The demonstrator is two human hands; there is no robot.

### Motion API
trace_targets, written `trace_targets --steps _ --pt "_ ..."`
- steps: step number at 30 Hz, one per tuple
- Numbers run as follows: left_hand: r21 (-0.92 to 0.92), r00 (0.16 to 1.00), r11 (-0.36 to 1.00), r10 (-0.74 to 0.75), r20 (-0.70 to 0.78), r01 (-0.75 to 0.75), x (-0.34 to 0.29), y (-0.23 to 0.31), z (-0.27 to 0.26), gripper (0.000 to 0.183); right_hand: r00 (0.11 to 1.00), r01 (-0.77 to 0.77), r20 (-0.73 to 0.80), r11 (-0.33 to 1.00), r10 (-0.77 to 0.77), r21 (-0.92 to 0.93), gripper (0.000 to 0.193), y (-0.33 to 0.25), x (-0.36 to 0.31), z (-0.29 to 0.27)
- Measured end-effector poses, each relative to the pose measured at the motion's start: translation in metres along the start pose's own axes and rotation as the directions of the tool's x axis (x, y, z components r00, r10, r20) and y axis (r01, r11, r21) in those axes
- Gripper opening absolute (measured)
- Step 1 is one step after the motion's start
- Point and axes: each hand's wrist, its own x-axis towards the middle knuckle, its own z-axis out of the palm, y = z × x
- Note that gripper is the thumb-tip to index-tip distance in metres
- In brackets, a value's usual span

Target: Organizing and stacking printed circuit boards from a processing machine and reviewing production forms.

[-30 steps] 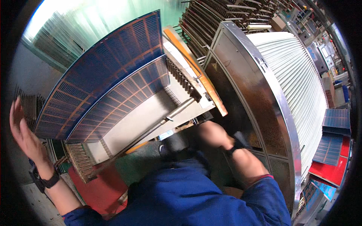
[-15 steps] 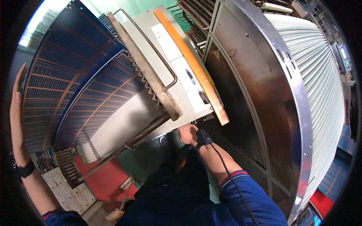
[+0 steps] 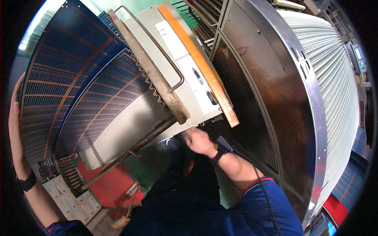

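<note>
Against the outer edge of the blue panel (image 3: pixel 67 78), the left hand (image 3: pixel 15 133) lies flat, fingers open. Below the panel's rack (image 3: pixel 157 78), the right hand (image 3: pixel 199 141) appears clenched; contents unclear.

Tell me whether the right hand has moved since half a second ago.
Yes. The right hand has dropped slightly lower, away from the orange strip's lower end.

A grey metal cart (image 3: pixel 130 126) with toothed, rusty rails (image 3: pixel 151 74) carries big dark blue panels (image 3: pixel 67 82) with thin orange lines. The panels stand on edge in the cart, side by side. A long orange strip (image 3: pixel 201 65) runs along the cart's flat top. Below lie a green floor (image 3: pixel 151 165) and a red mat (image 3: pixel 106 187).
</note>
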Motion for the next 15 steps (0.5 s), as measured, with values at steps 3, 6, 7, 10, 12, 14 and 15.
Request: trace_targets --steps 3,6,7,10,12,14,15 --pt "0.013 1.000 1.000 -0.004 0.007 0.004 -0.004 -0.002 -0.006 0.077 0.904 0.120 0.390 0.980 -0.175 0.160 0.027 -0.081 -0.015 -0.055" --pt "-0.008 1.000 1.000 0.004 0.025 -0.004 0.002 -0.007 0.006 0.077 0.805 0.552 -0.019 0.736 -0.593 0.392 0.034 -0.156 -0.025 -0.090" --pt "0.000 0.999 1.000 0.003 0.036 -0.003 0.002 -0.004 0.007 0.077 0.683 0.730 -0.238 0.652 -0.690 0.204 0.035 -0.185 -0.020 -0.113" --pt "-0.043 1.000 0.999 0.008 0.028 -0.007 0.000 0.005 0.009 0.077 0.533 0.763 -0.466 0.640 -0.706 -0.097 0.042 -0.227 0.016 -0.140" --pt "-0.027 0.999 0.999 0.040 0.031 -0.039 0.004 0.006 0.009 0.076 0.677 0.634 -0.343 0.753 -0.651 -0.178 0.039 -0.240 0.039 -0.134" --pt "-0.018 0.997 0.998 0.066 0.034 -0.065 0.008 0.008 0.014 0.075 0.785 0.588 -0.133 0.796 -0.605 -0.145 0.030 -0.230 0.046 -0.119" --pt "-0.002 0.997 0.997 0.075 0.018 -0.075 0.007 0.012 0.012 0.074 0.754 0.625 -0.144 0.768 -0.640 -0.139 0.025 -0.228 0.049 -0.117"
